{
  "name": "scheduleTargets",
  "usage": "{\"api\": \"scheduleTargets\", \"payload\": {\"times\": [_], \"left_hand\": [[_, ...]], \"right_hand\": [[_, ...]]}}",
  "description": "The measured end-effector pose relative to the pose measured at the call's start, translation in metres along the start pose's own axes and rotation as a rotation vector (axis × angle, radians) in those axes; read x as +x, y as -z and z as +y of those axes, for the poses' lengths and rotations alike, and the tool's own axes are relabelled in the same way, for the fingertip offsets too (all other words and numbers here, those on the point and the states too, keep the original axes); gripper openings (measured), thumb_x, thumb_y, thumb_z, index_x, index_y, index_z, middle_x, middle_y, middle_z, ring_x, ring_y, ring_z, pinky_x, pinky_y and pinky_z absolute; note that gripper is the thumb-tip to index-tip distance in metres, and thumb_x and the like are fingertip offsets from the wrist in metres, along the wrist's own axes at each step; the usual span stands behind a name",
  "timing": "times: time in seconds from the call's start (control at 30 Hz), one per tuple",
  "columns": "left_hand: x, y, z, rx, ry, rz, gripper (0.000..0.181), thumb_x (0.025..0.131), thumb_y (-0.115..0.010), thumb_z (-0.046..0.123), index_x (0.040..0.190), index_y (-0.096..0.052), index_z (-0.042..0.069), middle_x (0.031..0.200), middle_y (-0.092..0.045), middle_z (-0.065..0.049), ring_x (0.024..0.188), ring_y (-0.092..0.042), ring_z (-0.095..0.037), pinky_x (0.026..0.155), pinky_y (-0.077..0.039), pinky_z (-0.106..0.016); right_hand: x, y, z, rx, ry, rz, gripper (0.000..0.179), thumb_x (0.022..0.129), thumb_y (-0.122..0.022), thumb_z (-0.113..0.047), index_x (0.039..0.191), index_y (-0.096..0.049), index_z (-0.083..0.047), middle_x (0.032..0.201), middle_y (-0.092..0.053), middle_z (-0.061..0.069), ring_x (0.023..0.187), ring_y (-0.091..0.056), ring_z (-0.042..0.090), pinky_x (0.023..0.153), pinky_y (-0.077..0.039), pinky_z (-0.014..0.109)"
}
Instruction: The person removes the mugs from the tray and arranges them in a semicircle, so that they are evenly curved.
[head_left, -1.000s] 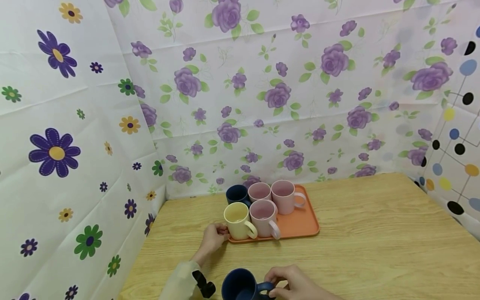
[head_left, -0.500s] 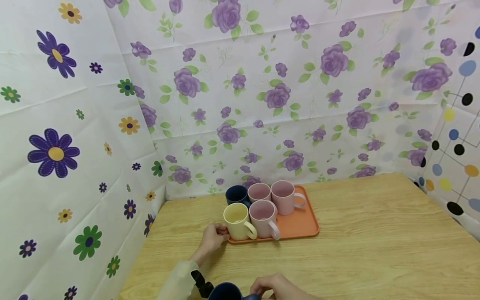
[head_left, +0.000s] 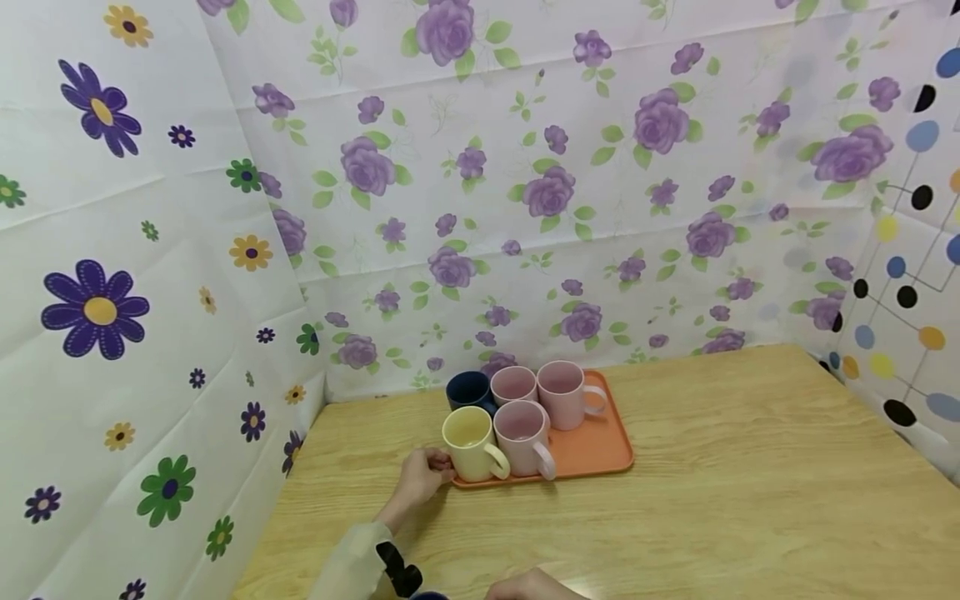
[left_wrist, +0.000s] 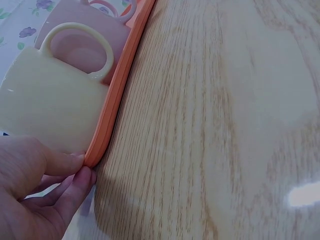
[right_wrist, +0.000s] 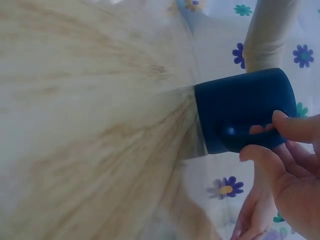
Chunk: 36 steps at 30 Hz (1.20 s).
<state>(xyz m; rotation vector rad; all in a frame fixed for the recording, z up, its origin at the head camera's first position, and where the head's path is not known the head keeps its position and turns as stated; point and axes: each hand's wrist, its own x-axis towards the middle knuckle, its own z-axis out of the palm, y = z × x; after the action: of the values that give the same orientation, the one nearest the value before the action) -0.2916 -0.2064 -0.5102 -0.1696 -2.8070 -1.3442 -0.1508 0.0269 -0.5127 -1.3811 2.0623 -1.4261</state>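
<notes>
My left hand (head_left: 423, 479) pinches the near left corner of an orange tray (head_left: 596, 450) between thumb and fingers; the left wrist view shows this close up. On the tray, a yellow mug (head_left: 471, 454) stands beside that hand. Three pink mugs, the nearest a pink mug (head_left: 520, 442), and a dark blue mug (head_left: 468, 390) share the tray. My right hand (right_wrist: 295, 180) grips the handle of another dark blue mug (right_wrist: 245, 100), which is upright with its base right at the tabletop. In the head view, only a sliver of that mug's rim shows at the bottom edge.
The wooden table (head_left: 712, 467) extends right of the tray and in front of it. A purple-rose cloth (head_left: 547, 192) hangs behind, a daisy-patterned cloth (head_left: 180, 350) on the left and a dotted cloth (head_left: 911, 350) on the right.
The right hand has brought the dark blue mug toward the person and slightly left, mostly out of the head view. The left hand keeps its hold on the tray corner.
</notes>
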Motion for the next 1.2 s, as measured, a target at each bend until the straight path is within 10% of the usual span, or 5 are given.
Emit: {"api": "scheduleTargets", "payload": {"times": [0.27,0.7,1.2], "left_hand": [[0.0,0.001,-0.001,0.006,0.002,-0.004,0.017,0.078,-0.075,-0.003,0.094,-0.068,-0.007,0.086,-0.069,-0.016,0.079,-0.065,-0.019,0.068,-0.056,-0.028],[-0.003,0.002,0.0,-0.019,-0.016,-0.004,0.017,0.078,-0.074,-0.004,0.092,-0.067,-0.008,0.085,-0.069,-0.017,0.078,-0.066,-0.019,0.066,-0.055,-0.026],[-0.003,0.0,-0.001,-0.025,-0.03,0.001,0.02,0.077,-0.074,-0.005,0.094,-0.065,-0.01,0.085,-0.068,-0.019,0.077,-0.065,-0.02,0.063,-0.052,-0.021]], "right_hand": [[-0.004,0.026,0.001,0.307,-0.146,-0.026,0.027,0.099,-0.055,-0.017,0.117,-0.06,0.002,0.11,-0.064,0.027,0.097,-0.059,-0.004,0.081,-0.052,0.016],[0.002,0.073,0.027,-0.152,-0.153,0.937,0.015,0.084,-0.07,0.001,0.097,-0.065,-0.006,0.09,-0.069,0.005,0.082,-0.065,0.012,0.069,-0.059,0.025],[0.01,0.09,0.052,-0.201,-0.333,0.84,0.016,0.079,-0.075,-0.002,0.091,-0.067,-0.007,0.083,-0.069,0.002,0.078,-0.065,0.01,0.068,-0.057,0.019]]}}
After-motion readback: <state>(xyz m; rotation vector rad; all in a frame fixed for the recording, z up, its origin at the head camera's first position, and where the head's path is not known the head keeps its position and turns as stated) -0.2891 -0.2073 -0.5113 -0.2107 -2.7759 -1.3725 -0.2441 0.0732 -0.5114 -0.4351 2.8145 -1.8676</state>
